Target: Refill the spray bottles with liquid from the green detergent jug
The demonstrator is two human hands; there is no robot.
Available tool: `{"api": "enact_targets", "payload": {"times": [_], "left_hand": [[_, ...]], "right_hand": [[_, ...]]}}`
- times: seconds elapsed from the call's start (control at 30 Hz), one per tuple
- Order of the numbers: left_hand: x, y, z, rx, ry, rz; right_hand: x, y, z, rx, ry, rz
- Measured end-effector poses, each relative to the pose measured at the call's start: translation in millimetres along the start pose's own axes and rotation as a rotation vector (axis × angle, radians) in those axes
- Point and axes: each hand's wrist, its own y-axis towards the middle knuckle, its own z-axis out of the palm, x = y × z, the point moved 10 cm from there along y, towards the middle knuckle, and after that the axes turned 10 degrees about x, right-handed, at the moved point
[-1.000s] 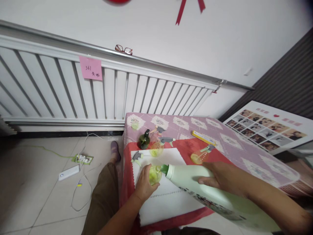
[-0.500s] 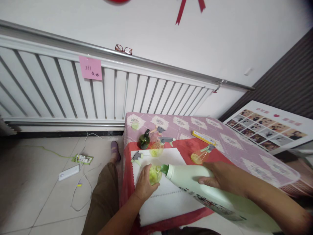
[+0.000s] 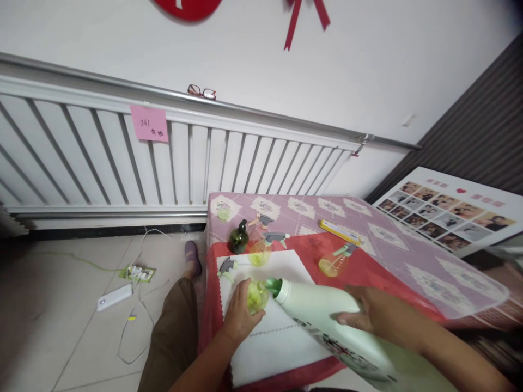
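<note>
Surface (image 3: 404, 239) beside the radiator (image 3: 196, 163). Your left hand (image 3: 239, 318) grips the small yellow-green bottle (image 3: 255, 299) at the white mat (image 3: 281, 359); your right hand (image 3: 365, 317) clasps the large pale-green jug (image 3: 312, 299), spout (image 3: 273, 285) by the bottle's neck. Risk: a slipping jug or loosened left grip could misalign them, spilling liquid.

Right hand (image 3: 370, 316) is going down | bottom of the big green bottle (image 3: 318, 305) is dipping too | more red cloth (image 3: 379, 275) is peeking out past the arm (image 3: 427, 333) | above the cloth, more round red sign (image 3: 192, 7) is showing
</note>
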Motion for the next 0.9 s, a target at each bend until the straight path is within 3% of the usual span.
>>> {"api": "enact_targets", "payload": {"times": [0.03,0.13,0.23,0.33,0.43,0.6,0.73,0.9], "left_hand": [[0.4,0.0,0.2,-0.004,0.003,-0.002],[2.2,0.1,1.3,-0.013,0.019,-0.009],[5.2,0.0,2.3,-0.023,0.018,-0.010],[7.6,-0.1,2.9,-0.037,0.015,0.000],[8.5,0.7,4.4,-0.035,0.042,0.011],[8.7,3.0,5.2,-0.028,0.079,0.010],[11.5,4.4,7.3,-0.007,0.093,-0.015],[13.1,4.8,8.5,-0.001,0.073,-0.012]], "right_hand": [[-7.8,0.5,4.5,0.049,0.068,-0.005],[-40.9,-0.2,-2.9,-0.022,0.320,0.035],[-74.6,-4.6,-15.3,-0.223,0.414,0.145],[-89.7,-8.9,-18.5,-0.461,0.424,0.211],[-92.1,-0.7,-0.4,-0.627,0.524,0.201],[-98.8,22.9,55.5,-0.855,0.687,0.245],[-101.2,39.2,96.3,-0.857,0.773,0.255],[-103.2,38.4,103.1,-0.864,0.766,0.226]]}}
